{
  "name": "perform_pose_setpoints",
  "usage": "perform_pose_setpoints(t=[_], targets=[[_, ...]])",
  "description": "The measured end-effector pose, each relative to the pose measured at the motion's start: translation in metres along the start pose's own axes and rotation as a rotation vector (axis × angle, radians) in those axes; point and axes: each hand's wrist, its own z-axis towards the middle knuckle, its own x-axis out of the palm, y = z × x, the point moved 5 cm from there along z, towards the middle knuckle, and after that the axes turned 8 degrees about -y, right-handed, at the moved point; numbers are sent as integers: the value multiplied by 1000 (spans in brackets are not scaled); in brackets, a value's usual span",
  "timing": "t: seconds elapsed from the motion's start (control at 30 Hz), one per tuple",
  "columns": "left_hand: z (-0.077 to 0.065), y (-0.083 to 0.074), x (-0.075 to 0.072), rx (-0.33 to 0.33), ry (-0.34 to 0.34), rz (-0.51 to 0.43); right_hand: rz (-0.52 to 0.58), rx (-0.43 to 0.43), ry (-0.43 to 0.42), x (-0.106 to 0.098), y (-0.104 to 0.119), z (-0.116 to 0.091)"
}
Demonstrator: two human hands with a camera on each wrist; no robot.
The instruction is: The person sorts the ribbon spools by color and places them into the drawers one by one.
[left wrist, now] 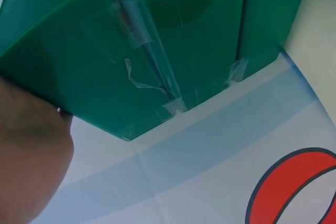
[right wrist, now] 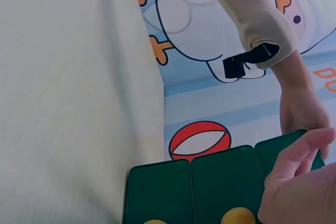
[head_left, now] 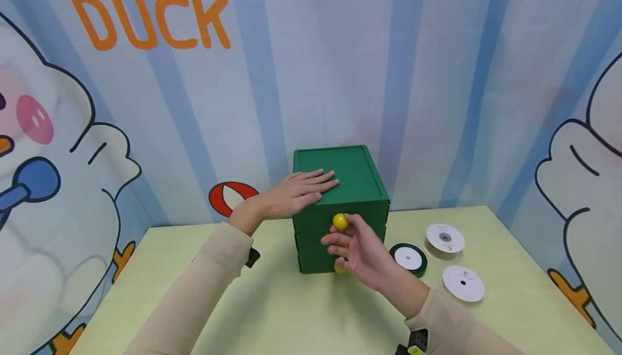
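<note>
A green drawer box point(head_left: 340, 174) stands on the table, its stacked drawers fitted with round yellow knobs. My left hand point(head_left: 303, 190) rests on the lid with the fingers stretched out flat. At the front, my right hand point(head_left: 364, 252) holds the top drawer's yellow knob point(head_left: 340, 221) between thumb and fingers, the other fingers bent below it. A lower knob point(head_left: 339, 266) shows partly behind these fingers. In the right wrist view, the middle drawer's knob point(right wrist: 238, 216) shows beside the hand, while the top one is hidden. Clear tape point(left wrist: 142, 35) runs along the box's seams in the left wrist view.
Right of the box lie a green-rimmed ribbon spool point(head_left: 408, 258) and two white spools, one farther back point(head_left: 445, 238) and one nearer point(head_left: 463, 283). The pale yellow table point(head_left: 291, 312) meets a striped curtain point(head_left: 330, 74) behind the box.
</note>
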Motion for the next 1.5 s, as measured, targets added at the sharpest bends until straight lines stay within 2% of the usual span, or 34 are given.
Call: perform_pose_setpoints(t=[0.1,0.27,0.6,0.87,1.2,1.5], targets=[[0,-1,1,-7,10,-11,-8,-5,-48,0,-1,-1],[2,-3,0,-9,14,-16,-15,-26,-82,0,0,-4],[-1,0,0,1,-21,1,-52,-29,-154,1,-4,-5],[2,0,1,19,-26,11,-51,-42,-168,3,-7,-11],[1,1,0,9,-40,13,-51,-26,-190,6,-11,-17],[1,-2,3,10,-61,2,-14,3,-168,7,-14,-28]])
